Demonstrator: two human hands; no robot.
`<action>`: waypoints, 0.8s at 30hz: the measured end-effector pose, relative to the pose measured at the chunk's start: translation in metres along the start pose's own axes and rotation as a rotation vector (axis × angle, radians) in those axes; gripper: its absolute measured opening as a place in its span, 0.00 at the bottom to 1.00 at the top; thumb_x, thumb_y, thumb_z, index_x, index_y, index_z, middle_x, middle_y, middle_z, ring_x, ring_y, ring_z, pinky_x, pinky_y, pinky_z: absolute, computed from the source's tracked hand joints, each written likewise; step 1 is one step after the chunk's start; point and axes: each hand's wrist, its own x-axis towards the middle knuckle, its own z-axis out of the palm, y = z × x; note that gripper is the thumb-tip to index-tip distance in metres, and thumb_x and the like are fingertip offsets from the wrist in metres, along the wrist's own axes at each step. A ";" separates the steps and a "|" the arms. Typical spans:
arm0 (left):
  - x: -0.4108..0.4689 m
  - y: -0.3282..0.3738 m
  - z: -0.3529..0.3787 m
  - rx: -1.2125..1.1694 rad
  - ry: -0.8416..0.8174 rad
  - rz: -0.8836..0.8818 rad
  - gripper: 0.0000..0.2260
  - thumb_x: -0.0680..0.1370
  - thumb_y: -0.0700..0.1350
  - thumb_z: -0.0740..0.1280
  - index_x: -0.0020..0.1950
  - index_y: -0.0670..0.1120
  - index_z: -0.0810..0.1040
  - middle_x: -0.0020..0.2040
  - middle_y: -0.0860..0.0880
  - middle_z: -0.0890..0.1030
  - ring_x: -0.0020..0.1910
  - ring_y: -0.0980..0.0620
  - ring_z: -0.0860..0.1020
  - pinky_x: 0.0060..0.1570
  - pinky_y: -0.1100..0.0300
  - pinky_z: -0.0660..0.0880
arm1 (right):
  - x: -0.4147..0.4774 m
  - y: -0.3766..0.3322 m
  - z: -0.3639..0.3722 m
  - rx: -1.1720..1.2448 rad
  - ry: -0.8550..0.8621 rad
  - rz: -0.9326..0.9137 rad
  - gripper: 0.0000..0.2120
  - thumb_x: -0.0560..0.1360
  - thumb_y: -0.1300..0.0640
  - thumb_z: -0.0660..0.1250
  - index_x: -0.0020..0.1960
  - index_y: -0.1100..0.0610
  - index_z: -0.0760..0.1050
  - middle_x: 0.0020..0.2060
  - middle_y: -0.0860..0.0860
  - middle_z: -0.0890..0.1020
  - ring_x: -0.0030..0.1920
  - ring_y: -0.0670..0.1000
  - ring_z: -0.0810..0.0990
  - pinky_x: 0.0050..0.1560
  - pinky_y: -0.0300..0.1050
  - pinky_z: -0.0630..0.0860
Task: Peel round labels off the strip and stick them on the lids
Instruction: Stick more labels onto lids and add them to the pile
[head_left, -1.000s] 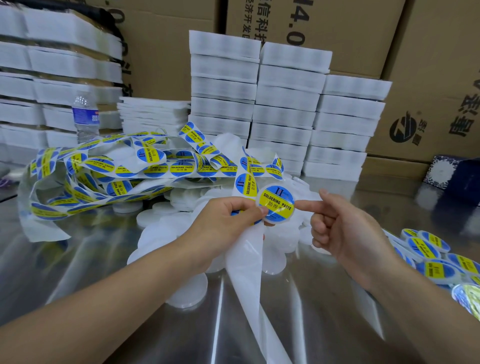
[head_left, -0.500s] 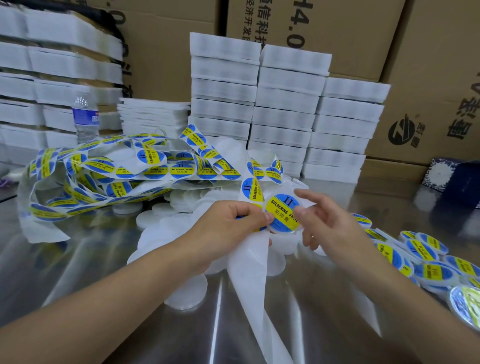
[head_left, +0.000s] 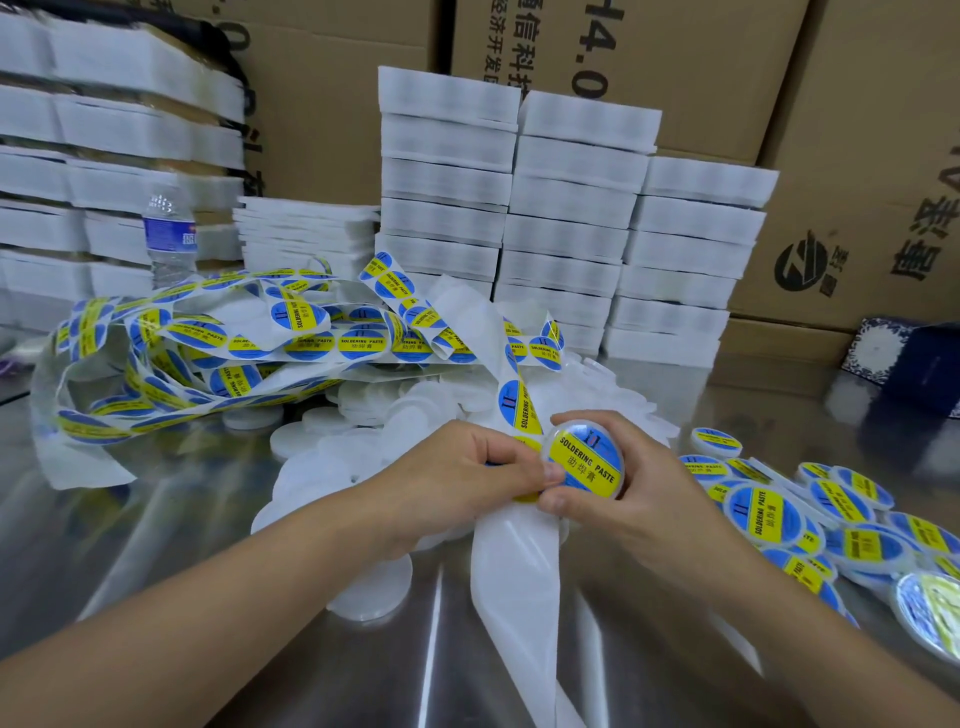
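the peeled white tail of the strip (head_left: 511, 561) hangs nearest over the counter (head_left: 182, 545). above it the left hand (head_left: 467, 478) pinches the strip, thumb against the lid (head_left: 584, 460) that the right hand (head_left: 644, 499) cups in curled fingers, label up. the strip runs straight away from them, so the next label (head_left: 514, 408) lies just beyond both hands; finished lids (head_left: 779, 519) lie off right.
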 end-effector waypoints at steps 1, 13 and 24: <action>0.000 0.000 0.000 -0.011 -0.003 -0.016 0.11 0.77 0.42 0.67 0.35 0.47 0.83 0.32 0.53 0.83 0.31 0.62 0.79 0.32 0.71 0.73 | 0.000 0.000 0.000 0.009 -0.004 0.004 0.25 0.56 0.42 0.75 0.52 0.43 0.75 0.39 0.39 0.82 0.39 0.39 0.80 0.38 0.30 0.74; 0.005 -0.005 -0.002 -0.041 0.007 -0.118 0.10 0.78 0.44 0.64 0.44 0.44 0.83 0.44 0.43 0.84 0.45 0.48 0.82 0.48 0.59 0.78 | 0.002 0.003 0.005 0.005 0.056 0.012 0.21 0.58 0.36 0.68 0.45 0.47 0.76 0.35 0.41 0.83 0.35 0.39 0.80 0.35 0.30 0.73; 0.007 -0.007 -0.009 -0.153 -0.134 -0.165 0.23 0.70 0.57 0.61 0.50 0.41 0.83 0.49 0.42 0.84 0.52 0.44 0.81 0.55 0.55 0.77 | 0.002 0.003 0.005 -0.133 0.148 0.052 0.28 0.56 0.31 0.66 0.35 0.56 0.71 0.25 0.44 0.73 0.25 0.41 0.69 0.26 0.30 0.65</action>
